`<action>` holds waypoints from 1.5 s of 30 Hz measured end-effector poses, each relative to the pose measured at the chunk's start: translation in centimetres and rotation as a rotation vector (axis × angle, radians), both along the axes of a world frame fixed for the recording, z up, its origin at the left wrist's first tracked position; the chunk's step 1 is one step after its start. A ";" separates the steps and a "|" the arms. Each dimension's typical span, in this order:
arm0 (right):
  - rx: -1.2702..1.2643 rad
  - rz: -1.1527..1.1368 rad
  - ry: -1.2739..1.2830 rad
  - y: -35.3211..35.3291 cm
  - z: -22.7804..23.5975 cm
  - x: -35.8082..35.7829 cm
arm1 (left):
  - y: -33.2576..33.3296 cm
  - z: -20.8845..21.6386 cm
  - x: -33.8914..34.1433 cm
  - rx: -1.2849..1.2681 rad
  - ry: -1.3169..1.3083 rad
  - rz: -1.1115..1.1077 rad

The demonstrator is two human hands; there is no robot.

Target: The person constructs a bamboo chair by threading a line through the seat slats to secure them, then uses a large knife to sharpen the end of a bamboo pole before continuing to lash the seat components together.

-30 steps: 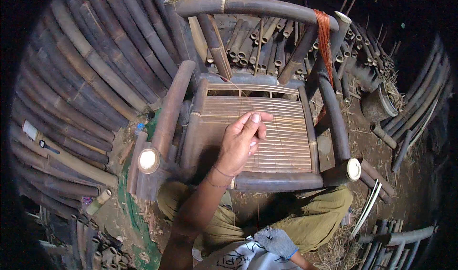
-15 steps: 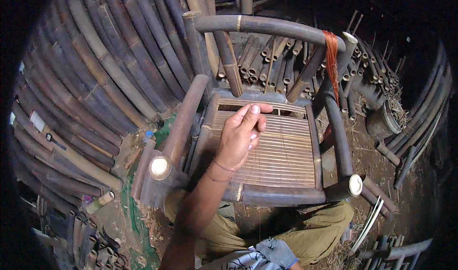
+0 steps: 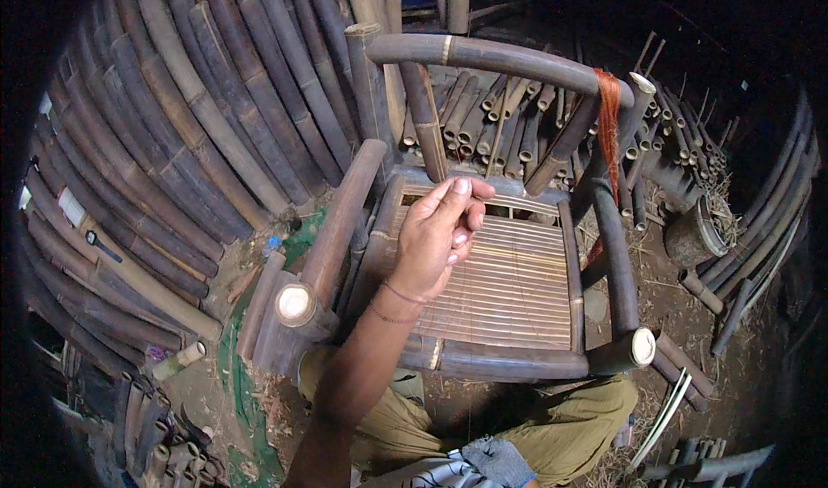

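Bamboo poles (image 3: pixel 172 134) stacked in long dark rows fill the ground on the person's left, and a heap of short cut bamboo pieces (image 3: pixel 483 113) lies behind a bamboo chair (image 3: pixel 492 56) that stands on the dirt floor (image 3: pixel 768 376) in front of the person. Its slatted seat (image 3: pixel 509 285) is pale, framed by thick dark poles, with two armrests whose cut ends face the person. An orange cord (image 3: pixel 609 125) hangs from the right end of the curved top rail.

Over the seat's back left corner is the left hand (image 3: pixel 435 238), palm down, its fingers (image 3: pixel 457 196) curled together with the tips drawn in toward the thumb near the back edge of the slats. Whether it pinches anything is too small to tell. Thin bands circle the wrist.

At the lower edge of the view, a patch of grey glove (image 3: pixel 496 460) shows over olive trousers (image 3: pixel 569 428); the right hand itself cannot be made out there.

A round metal pot (image 3: pixel 694 238) sits on the floor to the right of the chair, among more poles. Green sheeting (image 3: pixel 237 384) lies on the floor by the left armrest.
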State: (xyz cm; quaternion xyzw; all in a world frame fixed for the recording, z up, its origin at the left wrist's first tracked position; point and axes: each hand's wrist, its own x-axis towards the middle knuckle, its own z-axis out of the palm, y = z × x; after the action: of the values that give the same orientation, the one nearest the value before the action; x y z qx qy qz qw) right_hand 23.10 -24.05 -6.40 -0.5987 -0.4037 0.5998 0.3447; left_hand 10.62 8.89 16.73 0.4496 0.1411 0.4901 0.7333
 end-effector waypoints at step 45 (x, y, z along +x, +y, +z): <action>0.526 -0.052 0.003 15.1 13.9 4.5 | -8.3 -7.8 -2.4 -0.214 0.611 -0.865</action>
State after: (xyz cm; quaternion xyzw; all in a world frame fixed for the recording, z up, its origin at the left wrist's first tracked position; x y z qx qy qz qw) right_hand 27.58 -8.97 7.49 -0.4977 -0.5296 0.4661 0.5045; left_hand 8.21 0.58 8.94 0.5116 0.1988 -0.0269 0.8355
